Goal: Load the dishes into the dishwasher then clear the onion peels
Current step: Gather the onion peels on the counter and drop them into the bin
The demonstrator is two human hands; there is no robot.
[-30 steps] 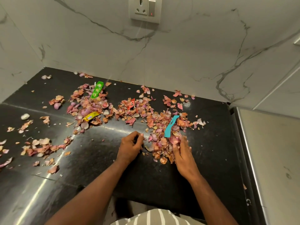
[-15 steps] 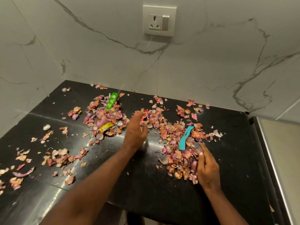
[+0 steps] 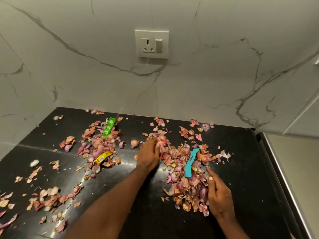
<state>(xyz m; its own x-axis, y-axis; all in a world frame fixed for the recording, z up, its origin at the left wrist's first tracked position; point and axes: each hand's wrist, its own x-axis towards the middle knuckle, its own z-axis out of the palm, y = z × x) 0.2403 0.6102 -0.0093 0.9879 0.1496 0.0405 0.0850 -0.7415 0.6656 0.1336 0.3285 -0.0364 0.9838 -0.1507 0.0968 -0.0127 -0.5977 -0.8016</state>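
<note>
a glossy black stone tabletop point(image 3: 241, 169) meets white marble-veined walls, with a socket and switch plate point(image 3: 151, 44) on the far wall. onion peels point(image 3: 186, 178) lie scattered across it, heaped thickest right of centre among a green wrapper point(image 3: 108, 127), yellow wrapper point(image 3: 103, 156) and teal strip point(image 3: 190, 163), print unreadable. the left hand point(image 3: 148, 155), blurred, touches the heap's far-left peels, grip unclear; the right hand point(image 3: 218, 195) rests flat, fingers straight, against the heap's right edge.

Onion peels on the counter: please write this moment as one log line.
step: gathering peels | left hand: sweeping onion peels, blurred | right hand: fingers straight against pile | teal strip: on pile | counter: littered
</note>
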